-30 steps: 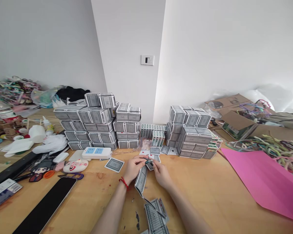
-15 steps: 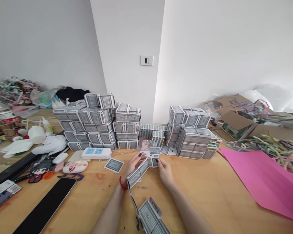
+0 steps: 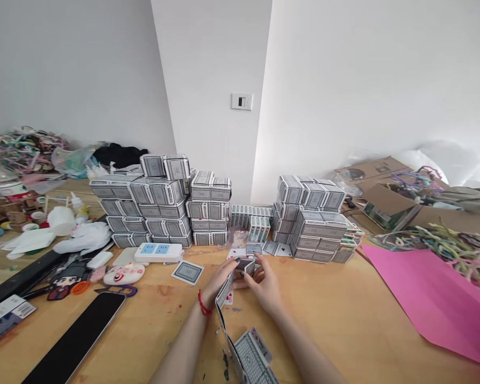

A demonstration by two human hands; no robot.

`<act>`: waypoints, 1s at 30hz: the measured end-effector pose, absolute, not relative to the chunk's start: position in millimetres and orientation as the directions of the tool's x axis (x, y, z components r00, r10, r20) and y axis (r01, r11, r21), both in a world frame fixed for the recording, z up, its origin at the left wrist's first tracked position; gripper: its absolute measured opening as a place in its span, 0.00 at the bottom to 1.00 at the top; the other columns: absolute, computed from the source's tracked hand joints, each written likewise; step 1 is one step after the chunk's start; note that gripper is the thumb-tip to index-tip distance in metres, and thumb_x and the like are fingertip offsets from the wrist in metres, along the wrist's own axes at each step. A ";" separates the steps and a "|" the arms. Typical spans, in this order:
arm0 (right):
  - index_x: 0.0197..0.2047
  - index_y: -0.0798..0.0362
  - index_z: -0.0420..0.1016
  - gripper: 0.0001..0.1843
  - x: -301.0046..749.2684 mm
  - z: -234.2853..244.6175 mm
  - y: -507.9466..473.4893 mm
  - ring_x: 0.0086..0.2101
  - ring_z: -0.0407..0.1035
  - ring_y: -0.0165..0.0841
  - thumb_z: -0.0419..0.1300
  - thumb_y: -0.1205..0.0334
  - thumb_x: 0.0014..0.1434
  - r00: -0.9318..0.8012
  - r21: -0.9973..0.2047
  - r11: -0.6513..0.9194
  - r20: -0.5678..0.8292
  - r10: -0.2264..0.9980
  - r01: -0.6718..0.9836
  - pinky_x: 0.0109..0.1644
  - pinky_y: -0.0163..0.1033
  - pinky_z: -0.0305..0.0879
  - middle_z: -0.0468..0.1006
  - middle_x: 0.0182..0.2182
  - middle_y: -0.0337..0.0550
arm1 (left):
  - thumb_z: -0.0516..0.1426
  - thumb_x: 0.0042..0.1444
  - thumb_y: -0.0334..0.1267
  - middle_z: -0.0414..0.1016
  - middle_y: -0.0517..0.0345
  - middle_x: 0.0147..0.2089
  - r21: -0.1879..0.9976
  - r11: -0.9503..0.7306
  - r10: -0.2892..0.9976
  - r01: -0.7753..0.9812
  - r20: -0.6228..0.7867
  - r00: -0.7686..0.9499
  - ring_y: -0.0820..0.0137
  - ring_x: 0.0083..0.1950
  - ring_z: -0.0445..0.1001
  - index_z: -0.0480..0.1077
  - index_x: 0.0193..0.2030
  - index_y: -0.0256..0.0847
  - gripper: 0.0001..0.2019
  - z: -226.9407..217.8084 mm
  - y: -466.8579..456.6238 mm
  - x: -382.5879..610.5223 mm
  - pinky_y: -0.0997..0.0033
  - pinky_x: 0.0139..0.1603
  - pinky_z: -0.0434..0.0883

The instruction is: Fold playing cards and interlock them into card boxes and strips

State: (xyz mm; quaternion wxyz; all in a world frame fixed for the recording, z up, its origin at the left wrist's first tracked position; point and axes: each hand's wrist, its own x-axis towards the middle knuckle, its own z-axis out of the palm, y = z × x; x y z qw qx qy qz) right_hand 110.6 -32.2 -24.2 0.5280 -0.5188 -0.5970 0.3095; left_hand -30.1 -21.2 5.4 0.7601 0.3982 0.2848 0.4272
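Observation:
A chain of folded playing cards [image 3: 224,292] runs from between my hands down toward the table's near side. Its far end is bent upright, with my left hand [image 3: 220,277] closed on its left side. On the other side my right hand [image 3: 265,282] grips the same end between thumb and fingers. Nearer me, the chain meets a block of grey-backed cards [image 3: 251,356]. A six of hearts [image 3: 229,297] lies partly hidden under the chain. One face-down card [image 3: 187,272] rests left of my left hand, and a red-suited card [image 3: 236,253] lies just beyond the fingers.
Stacks of card blocks stand at left [image 3: 160,213] and right [image 3: 320,234], with card boxes [image 3: 259,226] between them. A power strip [image 3: 159,252], a phone [image 3: 76,338] and a craft knife [image 3: 122,290] lie left. Pink paper [image 3: 420,298] covers the right side.
The chain's far end has gone from lying outstretched to folded upright. My right hand has closed in around it, moving slightly left, and the six of hearts shows more.

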 end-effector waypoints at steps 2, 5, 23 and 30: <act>0.53 0.53 0.60 0.29 109.2 -24.9 -34.4 0.22 0.63 0.26 0.57 0.58 0.47 0.076 -0.905 0.276 0.316 0.946 0.324 0.24 0.32 0.63 0.72 0.34 0.42 | 0.52 0.50 0.38 0.71 0.54 0.48 0.853 0.306 0.878 -0.423 -0.081 0.472 0.61 0.50 0.67 0.65 0.47 0.44 0.16 4.7 -20.9 -28.9 0.58 0.49 0.65; 0.54 0.53 0.59 0.26 111.0 -25.4 -35.7 0.24 0.64 0.27 0.52 0.61 0.51 0.021 -0.887 0.299 0.327 0.945 0.351 0.26 0.31 0.63 0.72 0.30 0.40 | 0.53 0.49 0.37 0.72 0.51 0.47 0.849 0.292 0.892 -0.441 -0.075 0.446 0.60 0.50 0.67 0.66 0.47 0.42 0.17 0.3 -17.5 -28.9 0.57 0.50 0.64; 0.58 0.52 0.52 0.27 132.9 -34.6 -19.0 0.59 0.42 0.39 0.46 0.55 0.56 -0.192 -0.438 0.347 0.359 0.913 0.829 0.57 0.48 0.47 0.55 0.58 0.45 | 0.52 0.49 0.43 0.72 0.48 0.46 0.798 0.195 0.979 -0.570 -0.120 0.168 0.59 0.46 0.71 0.67 0.44 0.37 0.17 -12.2 -0.3 -45.2 0.58 0.47 0.68; 0.55 0.53 0.60 0.22 129.8 -26.6 -20.5 0.54 0.53 0.40 0.44 0.56 0.58 -0.226 -0.317 0.334 0.332 0.916 0.888 0.55 0.48 0.47 0.67 0.50 0.48 | 0.52 0.49 0.42 0.74 0.47 0.42 0.801 0.204 0.978 -0.563 -0.144 0.149 0.59 0.45 0.72 0.68 0.42 0.35 0.16 -11.3 -0.8 -44.3 0.57 0.47 0.68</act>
